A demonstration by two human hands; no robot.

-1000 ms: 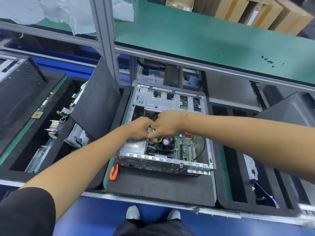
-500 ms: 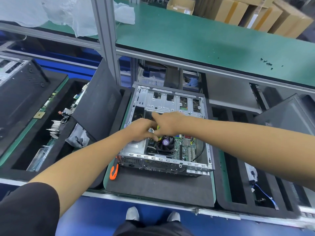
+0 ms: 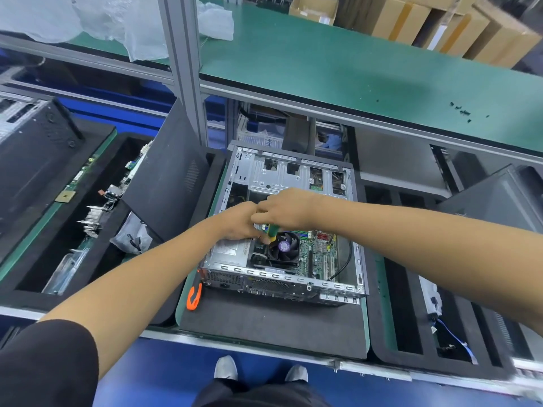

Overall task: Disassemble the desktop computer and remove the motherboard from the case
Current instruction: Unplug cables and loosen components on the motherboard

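Green-handled screwdriver (image 3: 273, 231) stands upright in the right hand's (image 3: 286, 208) grip at the CPU fan's (image 3: 283, 248) eleven o'clock; left hand (image 3: 238, 221), touching it, seemingly steadies the tip inside the case (image 3: 357, 259), grip unclear.

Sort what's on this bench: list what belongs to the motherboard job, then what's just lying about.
In use: open grey metal computer case; green motherboard; black cooler fan; green-handled screwdriver; left hand; right hand.

Lying about: orange plastic tool; brown cardboard boxes; small black screws.
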